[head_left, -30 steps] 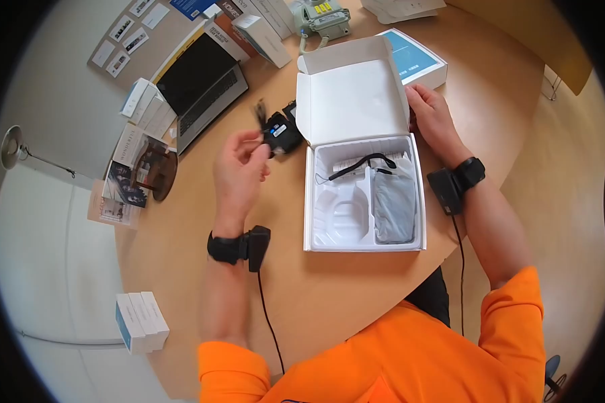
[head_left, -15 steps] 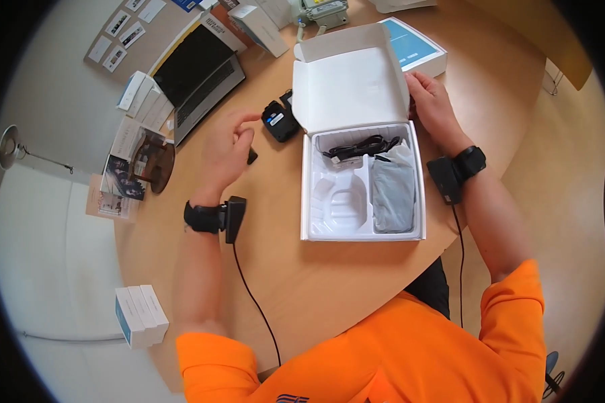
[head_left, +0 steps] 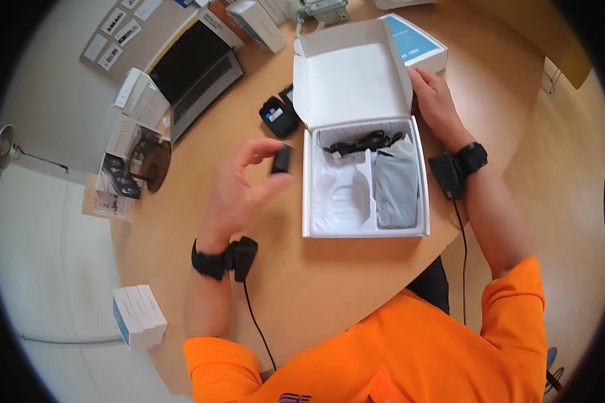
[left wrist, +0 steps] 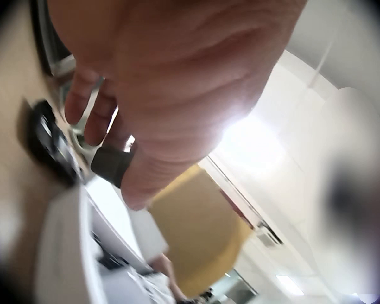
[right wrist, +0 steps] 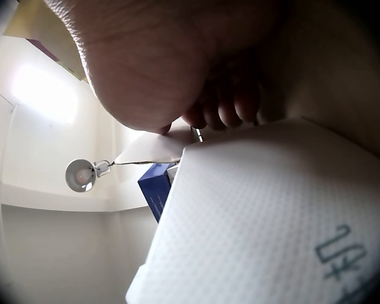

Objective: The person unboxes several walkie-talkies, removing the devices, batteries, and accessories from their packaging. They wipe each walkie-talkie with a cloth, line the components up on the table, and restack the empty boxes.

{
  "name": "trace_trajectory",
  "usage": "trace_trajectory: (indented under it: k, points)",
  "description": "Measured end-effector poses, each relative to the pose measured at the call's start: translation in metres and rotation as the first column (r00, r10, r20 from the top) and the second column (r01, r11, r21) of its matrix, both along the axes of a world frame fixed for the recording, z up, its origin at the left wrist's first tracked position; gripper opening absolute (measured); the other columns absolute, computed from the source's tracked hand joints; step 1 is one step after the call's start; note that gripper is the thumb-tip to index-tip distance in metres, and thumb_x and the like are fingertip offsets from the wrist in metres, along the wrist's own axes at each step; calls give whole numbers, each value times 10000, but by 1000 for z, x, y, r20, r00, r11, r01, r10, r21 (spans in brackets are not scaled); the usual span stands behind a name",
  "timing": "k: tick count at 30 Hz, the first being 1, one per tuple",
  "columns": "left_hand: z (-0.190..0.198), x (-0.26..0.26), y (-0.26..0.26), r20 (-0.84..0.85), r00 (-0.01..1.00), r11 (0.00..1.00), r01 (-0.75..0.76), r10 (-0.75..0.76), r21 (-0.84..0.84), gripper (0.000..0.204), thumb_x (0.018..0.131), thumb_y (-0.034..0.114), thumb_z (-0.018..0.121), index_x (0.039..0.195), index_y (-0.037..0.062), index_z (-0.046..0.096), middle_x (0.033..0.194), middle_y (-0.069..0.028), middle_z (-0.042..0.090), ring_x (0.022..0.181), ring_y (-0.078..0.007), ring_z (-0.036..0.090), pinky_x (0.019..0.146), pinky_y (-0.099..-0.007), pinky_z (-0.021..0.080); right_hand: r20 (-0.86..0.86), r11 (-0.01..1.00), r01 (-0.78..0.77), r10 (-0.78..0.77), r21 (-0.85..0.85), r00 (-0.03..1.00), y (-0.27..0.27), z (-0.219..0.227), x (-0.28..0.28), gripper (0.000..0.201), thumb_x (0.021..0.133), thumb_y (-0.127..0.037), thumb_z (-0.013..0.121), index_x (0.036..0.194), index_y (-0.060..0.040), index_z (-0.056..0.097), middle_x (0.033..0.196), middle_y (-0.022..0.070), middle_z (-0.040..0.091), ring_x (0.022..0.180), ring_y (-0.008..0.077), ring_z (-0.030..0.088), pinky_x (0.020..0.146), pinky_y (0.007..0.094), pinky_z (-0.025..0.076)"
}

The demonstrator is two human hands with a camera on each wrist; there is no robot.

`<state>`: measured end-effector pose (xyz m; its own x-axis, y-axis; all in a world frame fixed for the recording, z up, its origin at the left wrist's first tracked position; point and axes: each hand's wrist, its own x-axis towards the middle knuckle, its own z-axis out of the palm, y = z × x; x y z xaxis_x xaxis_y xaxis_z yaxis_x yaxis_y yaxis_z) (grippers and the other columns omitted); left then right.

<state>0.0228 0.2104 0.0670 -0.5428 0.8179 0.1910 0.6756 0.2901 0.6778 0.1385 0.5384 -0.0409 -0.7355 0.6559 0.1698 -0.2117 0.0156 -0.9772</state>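
My left hand [head_left: 238, 185] pinches a small black block [head_left: 281, 159] between thumb and fingers, just left of the open white box [head_left: 306, 195]. In the left wrist view the block [left wrist: 111, 164] shows its dark, flat end. My right hand [head_left: 439, 107] holds the right edge of the raised lid [head_left: 353, 80]; some of its fingers are hidden behind it. Inside the box, a black cable [head_left: 366, 143] lies in the back compartment and a grey wrapped pouch [head_left: 396, 191] fills the right one. A rounded recess [head_left: 346, 201] shows in the tray's left side.
A black device [head_left: 278, 117] lies on the wooden desk [head_left: 275, 295] beside the lid. Farther left stand a laptop [head_left: 208, 74] and a brown round-based stand [head_left: 156, 164]. A blue-topped white box [head_left: 417, 43] sits behind the lid. Small white boxes [head_left: 140, 316] stand at the left.
A black cable bundle appeared in the box's back compartment, where a black strap showed before. My left hand went left and down, then came back toward the box with the black block. My right hand stays at the lid.
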Motion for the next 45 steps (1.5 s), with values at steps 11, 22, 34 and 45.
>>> trace_trajectory:
  k: [11, 22, 34, 45]
  points:
    - [-5, 46, 36, -259, 819, 847, 431, -512, -312, 388, 730, 139, 831, 1064, 46, 657, 1099, -99, 665, 1134, -310, 582, 1055, -451, 404, -25, 1000, -6, 6, -26, 1000, 3, -2, 0, 322, 1058, -305, 535, 893, -48, 634, 689, -23, 569, 560, 53, 518, 527, 217, 457]
    - [-18, 43, 43, -145, 874, 840, 382, -463, -385, 217, 946, 127, 638, 1140, 33, 662, 1110, -132, 661, 1134, -317, 580, 1144, -457, 338, -31, 999, -33, 32, -24, 999, 3, -1, 0, 336, 1054, -325, 540, 888, -49, 637, 706, -24, 564, 573, 48, 511, 522, 212, 449]
    - [-56, -1, 27, 370, 926, 963, -165, 77, 212, 276, 1026, 141, 559, 1253, 11, 647, 1170, -85, 675, 1065, -161, 630, 949, -308, 506, 71, 991, -113, 118, -68, 990, 8, 14, 8, 380, 1004, -447, 593, 985, -83, 702, 783, -46, 607, 654, 28, 534, 520, 181, 348]
    - [-31, 2, 40, 427, 904, 963, -103, -14, 250, 380, 956, 115, 642, 1319, 35, 565, 1125, -46, 663, 1003, -136, 606, 891, -303, 496, 131, 865, -303, 273, 399, 953, -33, 72, 77, 463, 860, -118, 730, 1282, 2, 583, 1150, 45, 673, 866, 100, 611, 774, 277, 518]
